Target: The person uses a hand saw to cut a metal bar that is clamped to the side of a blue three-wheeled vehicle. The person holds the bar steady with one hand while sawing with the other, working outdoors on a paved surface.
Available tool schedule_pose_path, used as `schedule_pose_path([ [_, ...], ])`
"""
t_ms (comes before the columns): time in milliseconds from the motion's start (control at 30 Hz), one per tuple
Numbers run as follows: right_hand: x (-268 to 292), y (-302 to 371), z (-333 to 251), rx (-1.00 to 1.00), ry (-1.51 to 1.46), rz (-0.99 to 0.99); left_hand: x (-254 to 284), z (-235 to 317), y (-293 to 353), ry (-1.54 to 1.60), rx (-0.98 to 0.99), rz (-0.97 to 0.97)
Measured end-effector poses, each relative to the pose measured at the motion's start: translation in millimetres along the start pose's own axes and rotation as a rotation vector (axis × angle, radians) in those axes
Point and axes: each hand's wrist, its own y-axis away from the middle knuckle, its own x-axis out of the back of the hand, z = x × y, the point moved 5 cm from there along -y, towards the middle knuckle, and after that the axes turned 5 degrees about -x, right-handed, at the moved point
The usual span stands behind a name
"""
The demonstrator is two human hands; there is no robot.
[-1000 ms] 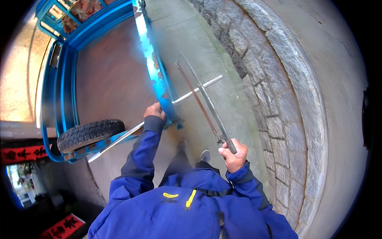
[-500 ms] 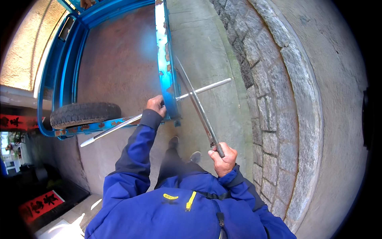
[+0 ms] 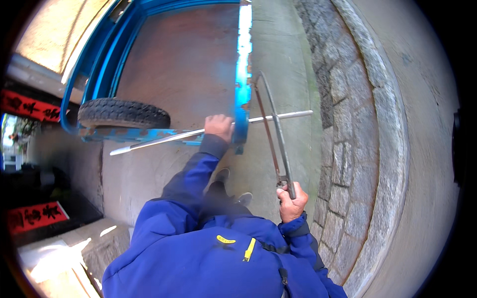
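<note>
Blue cart: stood between nine and twelve o'clock, patched with rust.
Tyre: lay at ten o'clock, along the cart's edge.
Metal pole: ran from nine to two o'clock.
Hacksaw: crossed the pole toward one o'clock; contact was unclear.
Left hand: eleven o'clock, fingers clamped over the pole.
Right hand: four o'clock, fingers closed round the hacksaw's handle.

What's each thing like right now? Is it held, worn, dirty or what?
Left hand: closed over the pole.
Right hand: closed on the saw.
Pole: straight, held.
Saw: upheld across the pole; touching, can't tell.
Saw blade: brownish.
Cart: chipped paint, rusty patches.
Tyre: tread showing.
</note>
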Motion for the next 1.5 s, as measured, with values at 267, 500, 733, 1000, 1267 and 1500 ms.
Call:
schedule_pose_path([
  [267, -13.1, 3.4, 24.3, 0.189, 0.089, 0.042, -2.0, 11.5, 23.1, -0.116, 0.153, 0.178],
  [500, -13.2, 5.0, 20.9, 0.116, 0.125, 0.022, -14.9, 7.3, 19.0, -0.116, 0.166, 0.116],
  [733, -4.2, 7.7, 2.7, 0.071, 0.003, 0.015, -16.1, -6.8, 14.6, -0.104, 0.07, 0.042],
  [1000, -8.2, 10.3, 11.2, 0.136, -0.018, 0.051, -28.2, -26.5, -1.0, 0.002, 0.235, -0.229],
  [1267, -17.1, 11.4, 6.2, 0.161, 0.057, 0.028, -34.3, -59.9, -18.2, 0.498, 0.121, -0.183],
  [1500, -21.8, 12.8, -1.4, 0.133, 0.056, 0.066, -19.4, -32.3, -28.5, 0.516, -0.071, -0.373],
])
